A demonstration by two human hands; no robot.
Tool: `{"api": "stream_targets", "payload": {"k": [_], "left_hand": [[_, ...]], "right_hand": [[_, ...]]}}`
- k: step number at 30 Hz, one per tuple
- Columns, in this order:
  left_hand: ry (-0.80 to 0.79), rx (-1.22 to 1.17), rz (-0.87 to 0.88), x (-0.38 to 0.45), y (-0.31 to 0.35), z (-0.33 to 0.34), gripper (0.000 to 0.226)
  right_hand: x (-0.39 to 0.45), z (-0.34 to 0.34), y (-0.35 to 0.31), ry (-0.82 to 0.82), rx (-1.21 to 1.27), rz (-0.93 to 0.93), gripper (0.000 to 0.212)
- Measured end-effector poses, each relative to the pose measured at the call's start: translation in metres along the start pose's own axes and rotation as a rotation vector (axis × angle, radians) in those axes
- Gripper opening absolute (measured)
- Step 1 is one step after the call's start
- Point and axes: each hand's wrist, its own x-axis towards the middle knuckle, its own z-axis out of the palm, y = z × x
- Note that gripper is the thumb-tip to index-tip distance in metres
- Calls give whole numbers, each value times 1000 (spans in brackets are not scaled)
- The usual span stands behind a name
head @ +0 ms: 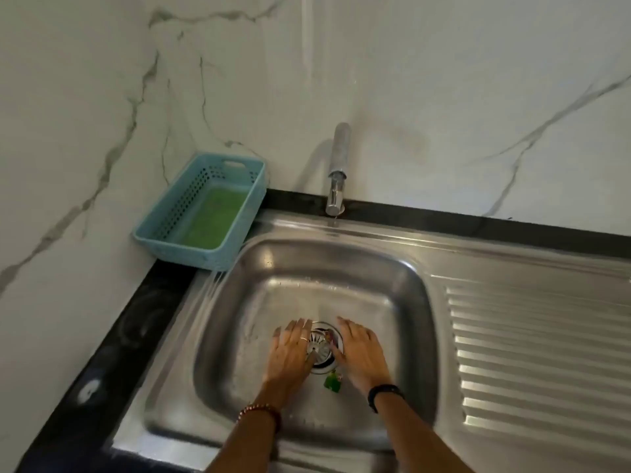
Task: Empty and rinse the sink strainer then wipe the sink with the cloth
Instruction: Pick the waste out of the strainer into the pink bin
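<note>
Two hands flank strainer [321, 346]; green scrap [333, 382] beside.

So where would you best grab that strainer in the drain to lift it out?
Probably by the small knob at the centre of the strainer, pinched from straight above. It lies flat and seated inside the drain ring of the sink, so its rim offers little to catch. The left hand and right hand flank it, fingers at its edge.
</note>
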Motion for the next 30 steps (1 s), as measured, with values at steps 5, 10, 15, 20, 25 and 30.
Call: {"api": "stream_targets", "payload": {"k": [5, 10, 15, 20, 25, 30], "left_hand": [[-41, -182, -190, 17, 8, -2, 37], [-114, -627, -423, 10, 14, -3, 36], [-105, -786, -478, -10, 27, -8, 32], [-29, -655, -569, -18, 35, -25, 20], [125, -414, -371, -19, 50, -36, 11], [274, -331, -142, -37, 56, -25, 20]], "right_hand": [[8, -4, -7, -23, 158, 205, 42], [5, -4, -22, 23, 438, 467, 25], [-20, -8, -35, 116, 688, 644, 19], [-32, -12, -48, 127, 802, 646, 24], [-38, -20, -42, 217, 1037, 674, 27], [-32, -38, -40, 260, 1408, 842, 32]]}}
